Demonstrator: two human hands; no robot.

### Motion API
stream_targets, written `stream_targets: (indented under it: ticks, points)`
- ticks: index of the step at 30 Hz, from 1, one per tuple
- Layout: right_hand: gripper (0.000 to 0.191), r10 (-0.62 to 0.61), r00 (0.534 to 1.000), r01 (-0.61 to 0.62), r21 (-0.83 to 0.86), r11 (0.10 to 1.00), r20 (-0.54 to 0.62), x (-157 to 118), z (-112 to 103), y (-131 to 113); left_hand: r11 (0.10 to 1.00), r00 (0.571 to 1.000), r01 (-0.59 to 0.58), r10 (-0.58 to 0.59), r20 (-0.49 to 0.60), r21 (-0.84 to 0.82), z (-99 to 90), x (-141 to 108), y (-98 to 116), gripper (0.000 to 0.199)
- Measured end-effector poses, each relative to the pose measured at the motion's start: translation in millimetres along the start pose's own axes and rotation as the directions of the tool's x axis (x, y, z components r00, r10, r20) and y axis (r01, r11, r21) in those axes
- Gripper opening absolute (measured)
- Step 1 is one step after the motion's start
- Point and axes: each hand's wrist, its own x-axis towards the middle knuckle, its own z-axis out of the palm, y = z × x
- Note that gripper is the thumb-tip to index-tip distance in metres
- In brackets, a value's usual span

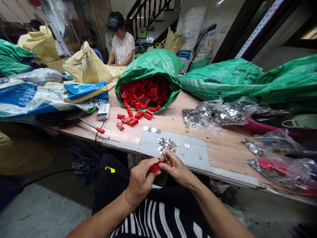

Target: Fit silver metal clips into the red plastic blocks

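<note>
So, nearest first: red piece [155, 167] right in front at 12 o'clock, over lap, pinched in left hand [142, 178]. Fingers hide a lot, can't really tell long axis. Right hand [176, 170] closed round yellow-handled tool [168, 163], long axis roughly 11 to 5, thin metal end at 11. Past that, small metal bits [167, 145] heaped on grey mat [198, 155], on surface [173, 122]. Loose red pieces [131, 120] toward 11, green sack [153, 64] behind, mouth facing 6. Person [123, 48] way back, 11.
</note>
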Motion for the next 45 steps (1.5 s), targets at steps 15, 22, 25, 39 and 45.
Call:
stream_targets:
  ticks: [15,22,25,39,45]
  points:
    - [0.042,0.192,0.966,-0.244,0.360,0.900,0.175,-16,4,10,0.984,0.991,0.113,-0.102,0.085,-0.136,2.1,-14,-5,0.033]
    - [0.046,0.218,0.950,-0.303,0.490,0.817,0.224,-20,6,9,0.907,0.974,0.202,-0.147,0.172,-0.371,-2.0,-14,-9,0.031]
    - [0.047,0.208,0.947,-0.312,0.537,0.784,0.246,-19,7,10,0.835,0.952,0.299,-0.227,0.205,-0.461,-2.2,-14,-12,0.030]
    - [0.014,-0.039,0.982,-0.133,-0.818,0.560,-0.187,67,-39,-7,0.510,0.799,0.522,-0.574,0.182,-0.684,-1.0,-9,-24,0.033]
    - [0.007,0.014,0.986,-0.154,-0.860,0.486,-0.169,97,-38,-2,0.471,0.779,0.526,-0.601,0.179,-0.708,-1.8,-10,-28,0.033]
